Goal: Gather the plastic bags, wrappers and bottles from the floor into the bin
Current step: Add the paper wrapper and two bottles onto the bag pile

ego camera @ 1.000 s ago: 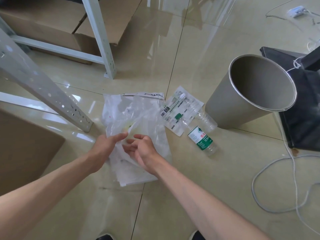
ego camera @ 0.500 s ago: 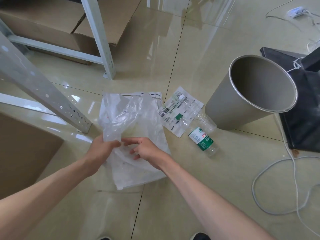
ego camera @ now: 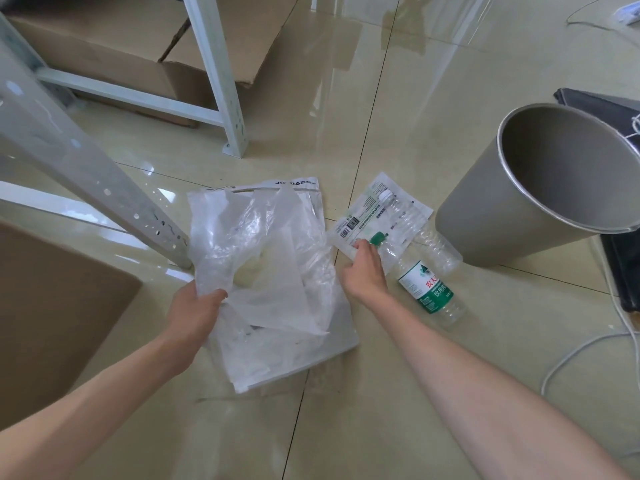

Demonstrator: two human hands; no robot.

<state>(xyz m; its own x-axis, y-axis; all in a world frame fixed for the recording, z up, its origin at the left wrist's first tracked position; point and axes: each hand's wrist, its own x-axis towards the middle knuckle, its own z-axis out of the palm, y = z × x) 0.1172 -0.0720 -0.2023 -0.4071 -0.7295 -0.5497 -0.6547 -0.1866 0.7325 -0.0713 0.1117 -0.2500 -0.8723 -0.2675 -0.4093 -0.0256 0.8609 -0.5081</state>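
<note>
A heap of clear plastic bags (ego camera: pixel 277 258) lies on the tiled floor, over a flat white bag. My left hand (ego camera: pixel 194 313) grips the crumpled bag at its left edge and lifts it a little. My right hand (ego camera: pixel 365 271) rests on the near corner of a printed wrapper (ego camera: pixel 370 213), fingers curled at its edge. Two clear bottles lie on and beside the wrapper: one with a green label and cap (ego camera: pixel 426 289), one without a label (ego camera: pixel 415 223). The grey bin (ego camera: pixel 495 230) stands empty at the right, its mouth tilted toward me.
White metal shelf legs (ego camera: pixel 221 81) and cardboard boxes (ego camera: pixel 114 50) stand at the left and back. Another brown box (ego camera: pixel 52 306) is at the near left. A black bag (ego camera: pixel 623 278) lies behind the bin, and a white cable (ego camera: pixel 568 355) loops on the floor at right.
My right hand has left the plastic bags and moved right to the wrapper. My left hand keeps hold of the bag, which is lifted and spread more.
</note>
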